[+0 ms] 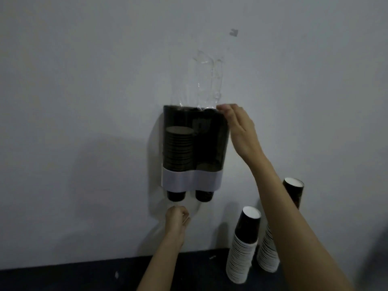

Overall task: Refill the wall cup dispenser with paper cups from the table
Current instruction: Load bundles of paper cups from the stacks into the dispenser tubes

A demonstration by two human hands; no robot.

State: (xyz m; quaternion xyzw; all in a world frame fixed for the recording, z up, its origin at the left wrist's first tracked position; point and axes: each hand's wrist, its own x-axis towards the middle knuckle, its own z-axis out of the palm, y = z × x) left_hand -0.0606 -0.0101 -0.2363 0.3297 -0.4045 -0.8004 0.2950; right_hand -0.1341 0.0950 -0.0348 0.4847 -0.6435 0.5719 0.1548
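Cup dispenser (194,143), right hand (239,127) flat against side, left hand (177,217) fisted below

The wall dispenser (194,148) is our landmark, fixed to the wall (84,101). Inside it, a cup stack (178,149) fills the left tube; cups poke out below both tubes. A plastic sleeve (206,80) rises from its top. The right hand (237,127) rests against its upper right edge; the left hand (177,218) sits just beneath it. Below and right of it, two stacks (243,246) stand on the table (84,278), one (279,232) behind the other.
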